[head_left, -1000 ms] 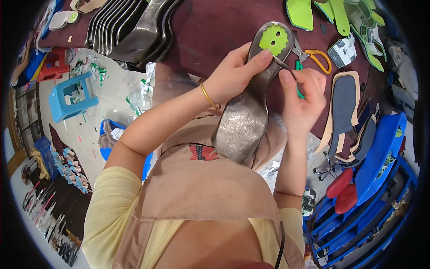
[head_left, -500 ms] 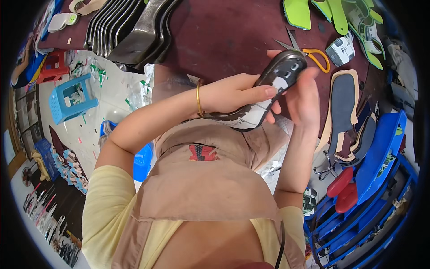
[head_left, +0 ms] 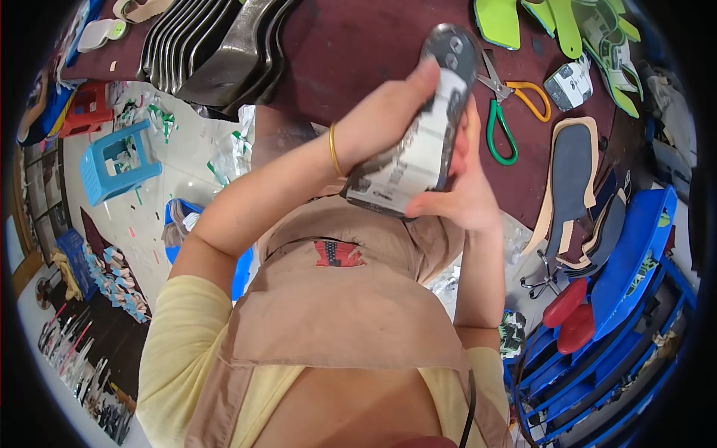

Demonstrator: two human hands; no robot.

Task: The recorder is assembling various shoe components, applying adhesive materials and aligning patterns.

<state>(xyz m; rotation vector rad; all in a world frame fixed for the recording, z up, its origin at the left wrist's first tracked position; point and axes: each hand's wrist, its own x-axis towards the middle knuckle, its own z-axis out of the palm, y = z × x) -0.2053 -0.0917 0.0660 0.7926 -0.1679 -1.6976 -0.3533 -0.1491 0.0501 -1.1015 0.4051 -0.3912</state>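
Note:
Both my hands hold a dark, shoe-shaped last (head_left: 429, 145) tilted over my lap at the table's near edge. White patches cover much of its upward-facing side, and two small holes show at its far end. My left hand (head_left: 388, 123), with a gold bangle on the wrist, grips it from the left with the thumb pressed on the face. My right hand (head_left: 474, 194) wraps the near right edge, thumb at the lower end and fingers partly hidden behind. Just right of the last, scissors (head_left: 508, 93) with one orange and one green handle lie spread on the table.
A row of glossy dark curved pieces (head_left: 224, 63) stands at the table's far left. Neon green shoe parts (head_left: 497, 22) and a white-patched block (head_left: 569, 84) lie far right. A dark insole on beige material (head_left: 571, 168) sits nearer, beside a blue tray (head_left: 635, 257). A blue stool (head_left: 119, 164) stands left.
The last has swung more upright and turned so its white-patched face shows more. My right hand has come down from its far end to its lower edge, uncovering the scissors' green handle.

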